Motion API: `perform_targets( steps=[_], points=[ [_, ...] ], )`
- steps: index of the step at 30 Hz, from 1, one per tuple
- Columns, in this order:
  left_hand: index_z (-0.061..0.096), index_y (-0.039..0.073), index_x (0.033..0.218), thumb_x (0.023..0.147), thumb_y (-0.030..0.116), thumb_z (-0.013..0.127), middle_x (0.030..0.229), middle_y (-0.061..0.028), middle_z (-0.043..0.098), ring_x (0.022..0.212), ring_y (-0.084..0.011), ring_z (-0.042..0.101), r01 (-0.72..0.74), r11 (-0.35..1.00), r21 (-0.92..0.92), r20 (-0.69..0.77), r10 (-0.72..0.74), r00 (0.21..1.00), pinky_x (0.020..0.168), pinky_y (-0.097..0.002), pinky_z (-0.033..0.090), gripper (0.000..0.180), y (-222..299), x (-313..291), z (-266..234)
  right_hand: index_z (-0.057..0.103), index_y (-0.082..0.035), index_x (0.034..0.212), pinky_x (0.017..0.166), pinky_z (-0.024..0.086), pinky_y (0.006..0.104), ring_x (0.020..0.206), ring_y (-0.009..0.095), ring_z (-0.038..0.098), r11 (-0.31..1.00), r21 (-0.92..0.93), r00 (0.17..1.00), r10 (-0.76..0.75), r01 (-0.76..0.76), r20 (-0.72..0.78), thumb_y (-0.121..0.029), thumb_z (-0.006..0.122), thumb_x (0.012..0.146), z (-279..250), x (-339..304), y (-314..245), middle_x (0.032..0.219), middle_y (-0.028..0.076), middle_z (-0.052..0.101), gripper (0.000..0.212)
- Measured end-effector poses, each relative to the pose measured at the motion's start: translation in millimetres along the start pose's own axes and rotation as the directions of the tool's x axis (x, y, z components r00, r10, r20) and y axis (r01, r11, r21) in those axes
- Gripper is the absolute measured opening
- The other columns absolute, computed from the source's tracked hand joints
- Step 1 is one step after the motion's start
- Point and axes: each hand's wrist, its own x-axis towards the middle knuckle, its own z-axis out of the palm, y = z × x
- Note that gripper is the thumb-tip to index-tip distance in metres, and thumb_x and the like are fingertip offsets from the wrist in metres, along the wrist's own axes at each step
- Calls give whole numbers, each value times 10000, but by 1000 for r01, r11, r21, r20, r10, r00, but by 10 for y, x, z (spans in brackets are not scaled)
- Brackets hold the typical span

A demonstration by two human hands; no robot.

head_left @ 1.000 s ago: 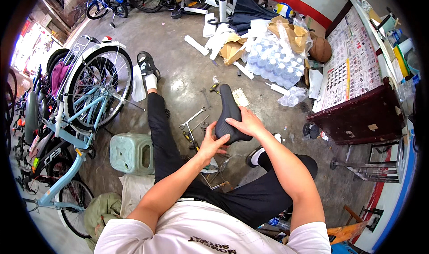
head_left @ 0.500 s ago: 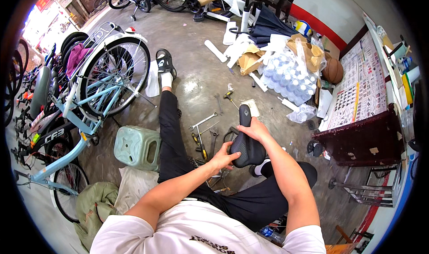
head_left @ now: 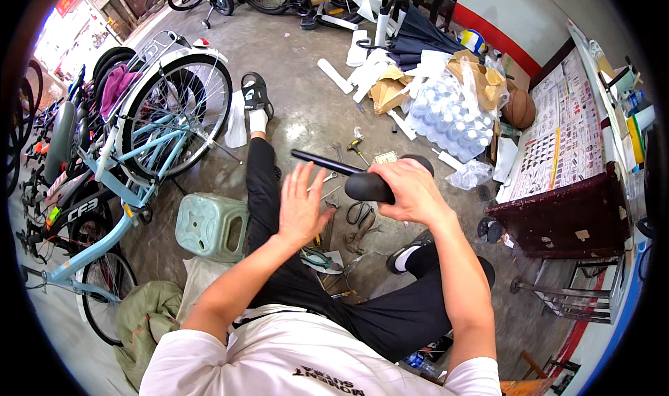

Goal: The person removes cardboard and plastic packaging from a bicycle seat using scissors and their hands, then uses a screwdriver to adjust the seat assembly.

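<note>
My right hand [head_left: 416, 190] is closed around the black bicycle saddle [head_left: 367, 188], which is held up above the floor between my legs. Out of the saddle's left side a black seat post [head_left: 324, 162] points left and slightly away from me. My left hand [head_left: 300, 211] is raised below that post with its fingers spread and nothing in it; it appears apart from the post. Under the hands lie tools on the floor: teal-handled pliers [head_left: 320, 259], a black looped tool [head_left: 358, 215] and a yellow-and-black screwdriver [head_left: 356, 145]. My arms and the saddle partly hide other tools.
A green plastic stool [head_left: 203, 225] stands left of my leg, with a light blue bicycle [head_left: 157, 142] beyond it. Wrapped water bottles [head_left: 446, 121] and cardboard sit at the far right. A dark red cabinet [head_left: 561, 218] stands on the right.
The saddle has turned from nose-away to lying sideways, so its post now shows pointing left. My left hand has let go of it and opened. My right hand still grips it.
</note>
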Motion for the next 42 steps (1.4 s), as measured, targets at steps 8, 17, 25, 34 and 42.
perform_targets(
  steps=[8, 17, 25, 34, 42],
  points=[
    [670, 66, 1055, 848, 312, 761, 844, -181, 687, 820, -373, 691, 150, 967, -207, 359, -68, 931, 702, -460, 531, 334, -503, -147, -105, 618, -133, 1145, 1147, 375, 522, 1266, 279, 581, 985, 130, 993, -107, 114, -55, 17, 720, 590, -261, -165, -55, 1173, 65, 673, 584],
    [643, -31, 921, 872, 357, 754, 713, -179, 631, 659, -234, 631, 630, 749, -207, 619, -398, 677, 647, -427, 483, 407, -128, -655, 69, 553, -104, 1361, 960, 509, 406, 1075, 284, 653, 928, 213, 859, 366, -306, -359, -156, 742, 829, -257, -444, 514, 1219, 109, 657, 567],
    [585, 47, 888, 962, 301, 694, 645, 6, 524, 476, -88, 470, 825, 481, -298, 633, -547, 548, 426, -283, 371, 286, -216, -1160, -517, 601, -97, 1336, 917, 517, 411, 1061, 319, 667, 888, 118, 888, 420, -445, 189, -399, 712, 878, -206, -609, 851, 1144, 147, 698, 560],
    [610, 50, 971, 917, 143, 736, 677, 37, 559, 513, -52, 497, 603, 449, -659, 431, -431, 792, 469, -239, 393, 165, 36, -782, -1117, 613, -97, 1312, 899, 545, 420, 1033, 303, 682, 952, 128, 956, 286, -277, -60, -349, 718, 901, -89, -320, 338, 1174, 148, 690, 493],
    [625, 71, 720, 887, 214, 796, 559, 59, 524, 456, -48, 457, 659, 414, -628, 521, -405, 751, 427, -253, 329, 278, 379, 800, -86, 640, -43, 1122, 840, 543, 476, 929, 358, 679, 962, 148, 961, 199, -229, 194, -322, 745, 811, 188, -381, 121, 953, 157, 672, 431]
  ],
)
